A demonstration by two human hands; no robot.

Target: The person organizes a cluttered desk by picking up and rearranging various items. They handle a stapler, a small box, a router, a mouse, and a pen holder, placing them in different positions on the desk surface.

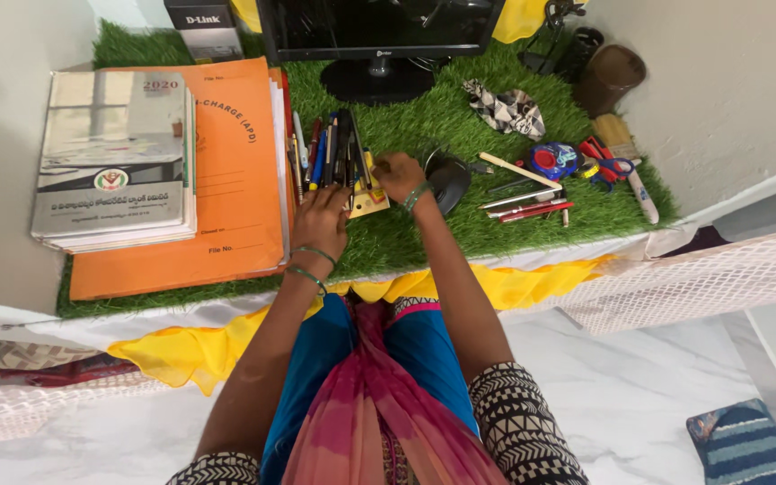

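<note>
Left hand point(321, 220) resting on the near end of a bundle of pens and pencils point(334, 153), fingers curled over them in a narrow grip; whether actually clasping any, impossible to tell. Right hand point(399, 175) just beside, closed around the right edge of the same bundle, above a small yellow box point(372, 202) lying under the pens. Bundle lying on the green artificial turf point(424, 238) covering the desk, between an orange file folder point(231, 171) on the left and a black computer mouse point(449, 180) on the right. Stack of books point(114, 157) on top of the folder's left part. Further right, loose pencils and red pens point(532, 205), blue tape dispenser point(554, 160), red-handled scissors point(605, 160). Black monitor stand point(377, 79) behind the bundle; patterned cloth point(507, 110) and brown cup point(611, 76) toward the back right
</note>
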